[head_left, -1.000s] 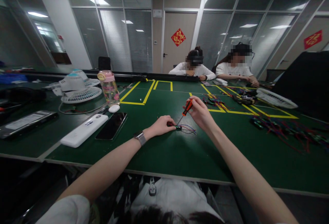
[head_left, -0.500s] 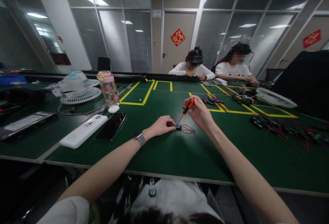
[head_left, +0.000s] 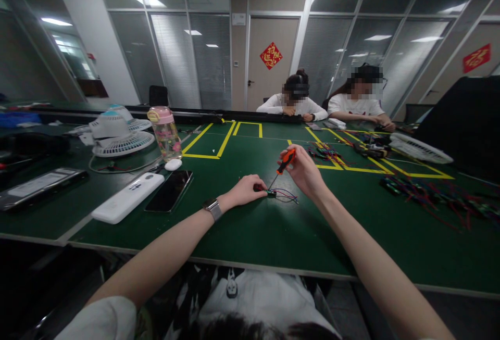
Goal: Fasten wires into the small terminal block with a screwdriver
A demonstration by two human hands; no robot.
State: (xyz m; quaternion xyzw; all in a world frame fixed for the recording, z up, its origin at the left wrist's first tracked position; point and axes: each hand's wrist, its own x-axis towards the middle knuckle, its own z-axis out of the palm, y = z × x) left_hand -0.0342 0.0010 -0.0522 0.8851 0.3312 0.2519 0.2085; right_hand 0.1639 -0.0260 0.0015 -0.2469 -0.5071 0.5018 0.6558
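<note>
My right hand grips a screwdriver with an orange and black handle. The shaft slants down to the left, its tip at a small green circuit board on the table. My left hand is closed on the board's left end, fingers and thumb pinching it against the tabletop. Thin red and blue wires loop out from the board's right side. My fingers cover part of the board, and the exact spot under the tip is too small to make out.
Left of my arm lie a black phone, a white power bank, a pink-lidded bottle and a white fan. Wired boards are heaped at the right, with another pile beyond my right hand. Two people sit across the green table.
Almost nothing differs. Both hands, the screwdriver and the board keep their places; the view has shifted very slightly.
</note>
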